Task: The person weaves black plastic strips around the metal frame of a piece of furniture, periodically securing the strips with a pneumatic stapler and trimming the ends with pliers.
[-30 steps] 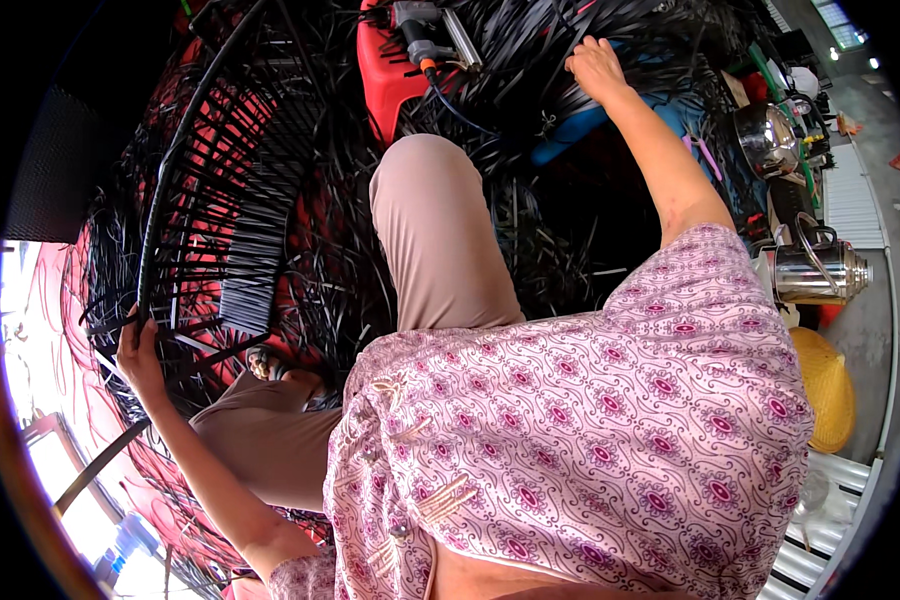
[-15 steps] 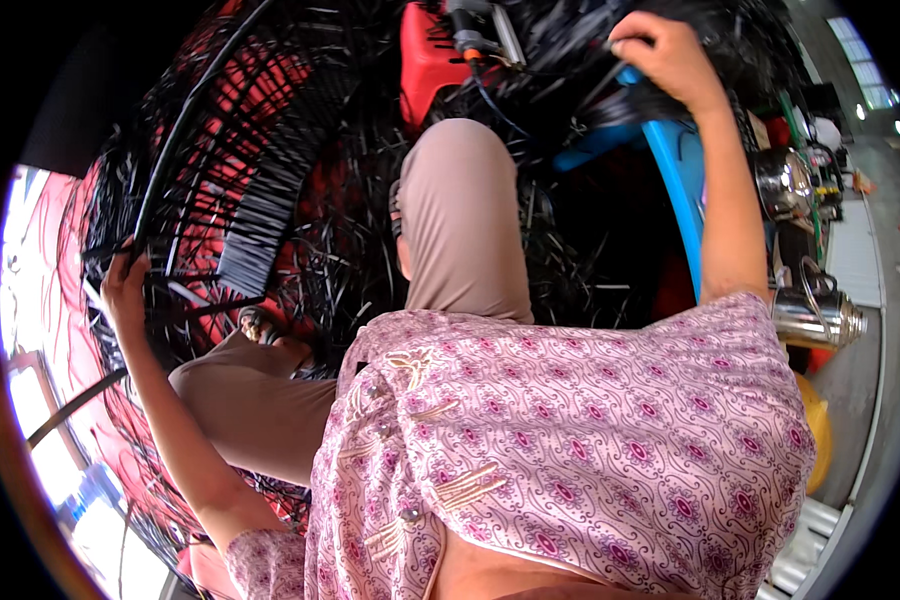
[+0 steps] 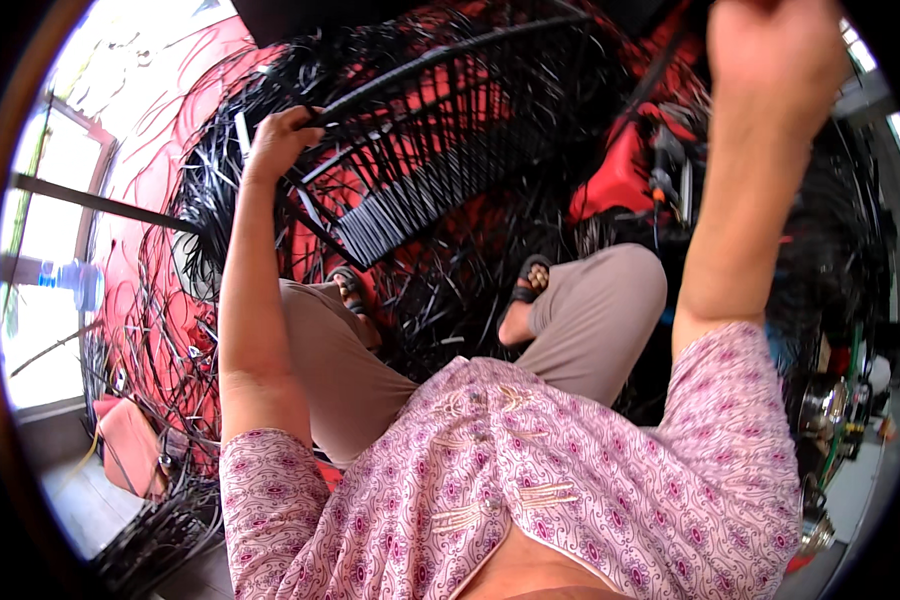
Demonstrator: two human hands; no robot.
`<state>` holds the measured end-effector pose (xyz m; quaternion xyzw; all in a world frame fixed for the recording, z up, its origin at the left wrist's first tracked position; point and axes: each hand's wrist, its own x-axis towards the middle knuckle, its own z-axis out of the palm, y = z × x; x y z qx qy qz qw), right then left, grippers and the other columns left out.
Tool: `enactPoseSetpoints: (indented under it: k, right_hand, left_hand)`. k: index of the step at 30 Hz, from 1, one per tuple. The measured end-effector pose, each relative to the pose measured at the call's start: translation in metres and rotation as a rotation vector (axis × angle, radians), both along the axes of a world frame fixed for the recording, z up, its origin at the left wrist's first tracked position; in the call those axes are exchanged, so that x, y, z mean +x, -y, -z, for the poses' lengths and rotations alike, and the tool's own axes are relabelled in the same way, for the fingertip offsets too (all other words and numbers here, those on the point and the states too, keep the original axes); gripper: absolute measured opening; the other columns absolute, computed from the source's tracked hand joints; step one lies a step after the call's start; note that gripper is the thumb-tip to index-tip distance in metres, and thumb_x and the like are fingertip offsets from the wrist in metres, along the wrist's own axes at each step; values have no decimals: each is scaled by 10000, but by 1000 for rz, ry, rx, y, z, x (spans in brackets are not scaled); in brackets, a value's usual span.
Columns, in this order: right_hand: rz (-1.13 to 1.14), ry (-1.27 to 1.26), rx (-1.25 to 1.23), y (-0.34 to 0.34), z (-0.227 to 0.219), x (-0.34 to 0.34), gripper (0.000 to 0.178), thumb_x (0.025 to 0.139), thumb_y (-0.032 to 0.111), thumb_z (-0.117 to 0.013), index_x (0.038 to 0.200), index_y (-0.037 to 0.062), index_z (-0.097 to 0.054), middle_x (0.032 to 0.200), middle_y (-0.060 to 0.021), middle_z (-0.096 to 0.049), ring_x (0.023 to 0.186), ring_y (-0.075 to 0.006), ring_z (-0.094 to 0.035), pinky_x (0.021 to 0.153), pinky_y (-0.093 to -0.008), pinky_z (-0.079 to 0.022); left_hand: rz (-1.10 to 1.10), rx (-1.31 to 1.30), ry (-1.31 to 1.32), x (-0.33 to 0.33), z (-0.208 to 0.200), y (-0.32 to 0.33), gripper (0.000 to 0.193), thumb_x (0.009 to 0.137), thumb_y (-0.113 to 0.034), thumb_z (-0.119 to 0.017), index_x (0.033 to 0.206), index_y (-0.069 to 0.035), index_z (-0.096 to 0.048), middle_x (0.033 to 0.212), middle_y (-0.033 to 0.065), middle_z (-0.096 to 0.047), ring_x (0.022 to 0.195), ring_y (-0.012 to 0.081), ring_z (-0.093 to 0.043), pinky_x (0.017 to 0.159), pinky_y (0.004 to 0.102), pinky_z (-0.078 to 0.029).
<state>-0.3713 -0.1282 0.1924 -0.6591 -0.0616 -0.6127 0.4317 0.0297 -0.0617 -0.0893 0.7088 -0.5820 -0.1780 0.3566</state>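
A black frame (image 3: 440,62), partly woven with flat black strips, leans across the space in front of my legs. One part of it is a dense woven panel (image 3: 395,215); elsewhere the strips form an open lattice with red showing through. My left hand (image 3: 282,142) is closed around the frame's left end. High at the upper right, my right hand (image 3: 775,45) is raised, its fingers partly cut off by the picture's edge. From it a dark plastic strip (image 3: 655,75) hangs down toward the frame's right side.
Loose black strips (image 3: 450,320) cover the red floor covering around my feet. Right of the frame stands a red stool (image 3: 615,175) with a power tool (image 3: 662,165) on it. Metal pots (image 3: 825,405) stand far right. A pink stool-like object (image 3: 130,450) lies at the left.
The view has swung left. My right hand has come away from the strip pile by the blue stool and up toward the frame, trailing a strip. My left hand still grips the frame.
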Motion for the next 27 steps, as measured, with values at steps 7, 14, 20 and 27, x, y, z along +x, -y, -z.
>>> enactPoseSetpoints:
  k: [7, 14, 20, 27]
  right_hand:
    - [-159, -509, 965, -15, 191, 103, 267, 972, 199, -579, 1130, -14, -611, 599, 2, -523, 439, -71, -460, 389, -211, -358]
    - [-249, -710, 1155, -70, 311, 118, 251, 976, 175, -573, 1162, 12, -619, 638, 9, -562, 473, -59, -493, 443, -201, -422]
    - [-329, -732, 1201, -98, 360, 123, 220, 992, 189, -559, 1113, 17, -627, 674, -13, -608, 527, -81, -567, 501, -210, -482]
    - [-173, -792, 951, -109, 377, 121, 257, 993, 212, -568, 1107, -13, -619, 832, -64, -673, 743, -153, -652, 707, -287, -524]
  left_hand:
    - [17, 14, 66, 12, -14, 3, 344, 775, -192, -698, 1078, -32, -717, 689, 62, -653, 657, 121, -614, 650, 308, -480]
    - [66, -9, -86, 32, -6, 11, 280, 773, -247, -743, 820, 17, -661, 638, 77, -613, 573, 144, -560, 568, 316, -457]
    - [5, 36, -220, 21, -24, 9, 395, 858, -400, -691, 848, -5, -708, 648, 71, -648, 596, 132, -641, 548, 290, -494]
    - [-90, -14, -66, 19, -13, 17, 396, 802, -413, -749, 760, -21, -723, 631, 73, -663, 539, 149, -634, 567, 295, -513]
